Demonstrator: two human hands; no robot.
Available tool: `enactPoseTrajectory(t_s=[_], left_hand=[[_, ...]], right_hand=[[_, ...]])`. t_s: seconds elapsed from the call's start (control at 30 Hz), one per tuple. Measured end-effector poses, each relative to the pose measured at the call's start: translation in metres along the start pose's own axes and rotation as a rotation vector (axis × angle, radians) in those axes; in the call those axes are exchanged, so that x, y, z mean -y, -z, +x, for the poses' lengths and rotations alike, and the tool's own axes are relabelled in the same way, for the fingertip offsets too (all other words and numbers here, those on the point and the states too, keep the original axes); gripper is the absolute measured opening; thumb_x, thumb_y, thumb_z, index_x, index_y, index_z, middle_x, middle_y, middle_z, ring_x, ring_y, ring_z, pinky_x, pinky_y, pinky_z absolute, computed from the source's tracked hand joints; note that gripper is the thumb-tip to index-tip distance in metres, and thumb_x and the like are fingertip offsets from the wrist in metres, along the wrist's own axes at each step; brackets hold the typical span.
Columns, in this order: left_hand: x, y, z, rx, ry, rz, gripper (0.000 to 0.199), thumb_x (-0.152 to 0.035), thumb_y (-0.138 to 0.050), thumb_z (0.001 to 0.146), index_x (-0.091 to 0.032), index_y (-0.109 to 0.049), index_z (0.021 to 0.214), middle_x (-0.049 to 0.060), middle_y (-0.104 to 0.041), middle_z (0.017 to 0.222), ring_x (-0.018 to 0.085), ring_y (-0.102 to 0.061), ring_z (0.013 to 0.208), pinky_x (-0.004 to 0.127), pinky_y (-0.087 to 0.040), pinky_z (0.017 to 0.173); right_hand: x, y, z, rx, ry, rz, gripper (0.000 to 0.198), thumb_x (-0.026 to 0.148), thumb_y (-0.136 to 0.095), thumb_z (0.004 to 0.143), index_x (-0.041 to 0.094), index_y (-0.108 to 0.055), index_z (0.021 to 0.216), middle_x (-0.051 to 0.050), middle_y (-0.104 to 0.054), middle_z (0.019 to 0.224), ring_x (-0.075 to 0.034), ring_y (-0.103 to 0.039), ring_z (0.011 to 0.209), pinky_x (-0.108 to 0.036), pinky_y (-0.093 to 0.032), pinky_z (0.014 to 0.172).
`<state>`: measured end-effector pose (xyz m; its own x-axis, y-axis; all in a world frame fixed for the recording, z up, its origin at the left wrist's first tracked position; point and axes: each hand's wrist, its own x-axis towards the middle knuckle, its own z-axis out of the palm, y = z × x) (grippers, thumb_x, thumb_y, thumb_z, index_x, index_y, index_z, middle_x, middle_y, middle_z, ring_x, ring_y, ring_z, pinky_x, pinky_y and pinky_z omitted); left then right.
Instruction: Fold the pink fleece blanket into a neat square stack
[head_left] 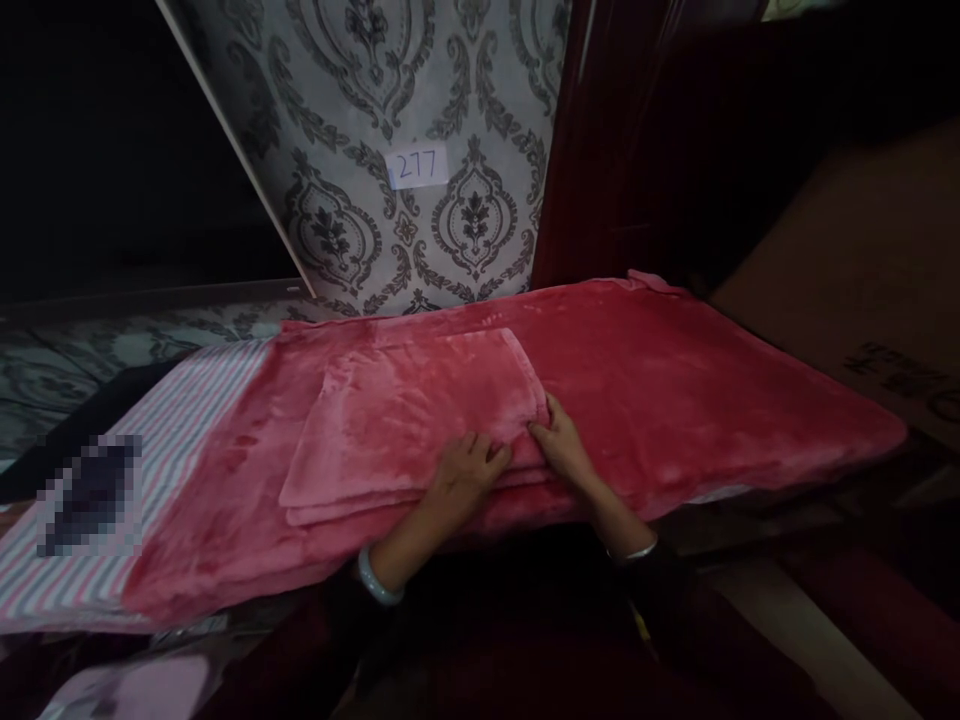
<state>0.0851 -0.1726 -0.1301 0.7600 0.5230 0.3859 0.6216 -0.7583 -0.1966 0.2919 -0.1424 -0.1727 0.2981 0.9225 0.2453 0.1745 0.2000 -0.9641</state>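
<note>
A pink plush cloth point(405, 410), folded into a flat rectangle of a few layers, lies on a larger red plush blanket point(660, 370). My left hand point(466, 472) rests palm down on the cloth's front right part, fingers slightly bent and thumb apart, gripping nothing. At the cloth's right edge, my right hand point(561, 442) has its thumb and fingers closed on the border near the front corner. Fingertips of the right hand are partly hidden by the fabric. Small wrinkles run over the left half of the folded cloth.
Striped fabric point(202, 410) shows left of the blanket, with a blurred-out dark item point(91, 495) on it. A large dark screen point(135, 150) stands behind at left. Patterned wallpaper point(420, 230) carries a paper label point(417, 165) reading 277. A cardboard box point(855, 260) is at right.
</note>
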Motion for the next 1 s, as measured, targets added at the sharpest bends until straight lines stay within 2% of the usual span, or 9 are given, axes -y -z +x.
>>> enactPoseTrajectory(t_s=[0.13, 0.27, 0.37, 0.6, 0.73, 0.8, 0.87, 1.0], left_hand=[[0.003, 0.006, -0.014, -0.036, 0.013, -0.063, 0.046, -0.015, -0.056, 0.094, -0.019, -0.060, 0.139, 0.012, -0.066, 0.109, 0.026, -0.060, 0.097, 0.041, -0.050, 0.084], [0.025, 0.017, -0.046, -0.093, 0.093, -0.056, 0.055, -0.018, -0.057, 0.094, -0.019, -0.055, 0.148, 0.020, -0.061, 0.142, 0.034, -0.056, 0.130, 0.051, -0.045, 0.106], [0.044, 0.020, -0.073, -0.030, 0.170, -0.007, 0.060, -0.020, -0.058, 0.093, -0.018, -0.051, 0.153, 0.020, -0.051, 0.157, 0.037, -0.045, 0.146, 0.057, -0.036, 0.117], [0.063, 0.016, -0.115, 0.006, 0.247, 0.101, 0.051, -0.021, -0.054, 0.097, -0.020, -0.057, 0.148, 0.018, -0.053, 0.156, 0.035, -0.047, 0.147, 0.060, -0.030, 0.121], [0.082, 0.028, -0.138, 0.075, 0.370, 0.122, 0.059, -0.017, -0.055, 0.092, -0.018, -0.053, 0.151, 0.020, -0.048, 0.160, 0.039, -0.042, 0.149, 0.068, -0.026, 0.120], [0.093, 0.034, -0.149, 0.103, 0.448, 0.128, 0.066, -0.013, -0.058, 0.086, -0.018, -0.052, 0.151, 0.021, -0.045, 0.162, 0.041, -0.039, 0.151, 0.067, -0.029, 0.119], [0.102, 0.038, -0.156, 0.117, 0.498, 0.130, 0.068, -0.011, -0.061, 0.081, -0.014, -0.053, 0.148, 0.023, -0.046, 0.160, 0.042, -0.040, 0.150, 0.063, -0.035, 0.117], [0.110, 0.043, -0.159, 0.119, 0.539, 0.134, 0.051, -0.009, -0.061, 0.078, -0.010, -0.063, 0.129, 0.025, -0.063, 0.138, 0.040, -0.058, 0.129, 0.053, -0.049, 0.101]], right_hand=[[-0.003, 0.006, -0.009, -0.022, 0.012, -0.033, 0.069, 0.038, -0.063, 0.076, 0.016, -0.057, 0.141, -0.014, -0.066, 0.137, -0.031, -0.061, 0.127, -0.049, -0.043, 0.116], [-0.002, 0.012, -0.031, -0.054, 0.038, -0.083, 0.074, 0.052, -0.065, 0.084, 0.017, -0.051, 0.147, -0.016, -0.057, 0.148, -0.032, -0.053, 0.138, -0.051, -0.039, 0.119], [-0.004, 0.015, -0.044, -0.033, 0.046, -0.118, 0.073, 0.057, -0.062, 0.088, 0.019, -0.050, 0.149, -0.015, -0.057, 0.149, -0.032, -0.051, 0.140, -0.052, -0.038, 0.120], [-0.008, 0.022, -0.046, -0.052, 0.039, -0.203, 0.077, 0.068, -0.061, 0.087, 0.019, -0.054, 0.146, -0.018, -0.058, 0.147, -0.036, -0.052, 0.137, -0.057, -0.037, 0.119], [-0.002, 0.035, -0.048, 0.014, -0.060, -0.310, 0.089, 0.076, -0.060, 0.083, 0.021, -0.050, 0.152, -0.018, -0.061, 0.143, -0.042, -0.059, 0.129, -0.061, -0.045, 0.110], [0.001, 0.038, -0.049, 0.030, -0.122, -0.353, 0.094, 0.078, -0.062, 0.082, 0.022, -0.048, 0.155, -0.018, -0.064, 0.138, -0.045, -0.062, 0.124, -0.061, -0.048, 0.104], [0.003, 0.035, -0.049, 0.027, -0.119, -0.355, 0.095, 0.076, -0.065, 0.081, 0.023, -0.047, 0.156, -0.017, -0.064, 0.139, -0.045, -0.060, 0.127, -0.060, -0.048, 0.106], [0.004, 0.028, -0.043, 0.034, 0.050, -0.239, 0.089, 0.068, -0.066, 0.083, 0.021, -0.046, 0.156, -0.015, -0.057, 0.150, -0.037, -0.051, 0.141, -0.053, -0.043, 0.116]])
